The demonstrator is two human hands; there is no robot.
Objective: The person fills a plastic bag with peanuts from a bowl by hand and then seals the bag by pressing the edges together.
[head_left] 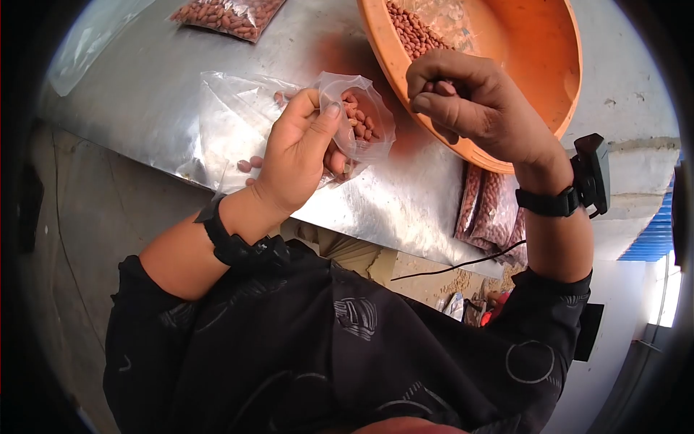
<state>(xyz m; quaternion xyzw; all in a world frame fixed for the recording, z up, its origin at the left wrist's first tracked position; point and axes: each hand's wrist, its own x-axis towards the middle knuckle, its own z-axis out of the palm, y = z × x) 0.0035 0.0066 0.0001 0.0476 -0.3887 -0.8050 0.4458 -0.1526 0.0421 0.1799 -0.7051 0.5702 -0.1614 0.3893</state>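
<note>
Plastic bag (230,119), clear, is spreading over the metal table (130,116), its open mouth lying at 1 o'clock from the left hand (300,148) and at roughly 9 o'clock from the right hand (477,105), well apart from the latter. Left hand is gripping the film at the mouth between thumb and fingers; bagged peanuts (360,119) are showing inside the opening, and a few more are lying in the film at 8 o'clock from that hand. Right hand is curling closed around several peanuts (442,88) over the near side of the orange tub (560,58); whether it is touching the rim, cannot tell. Loose peanuts (418,32) are resting in the tub at 11 o'clock from the right hand. Filled packs (493,206) are lying at 6 o'clock from the right hand, just beside the tub; another pack (235,16) is lying at 11 o'clock from the left hand.
</note>
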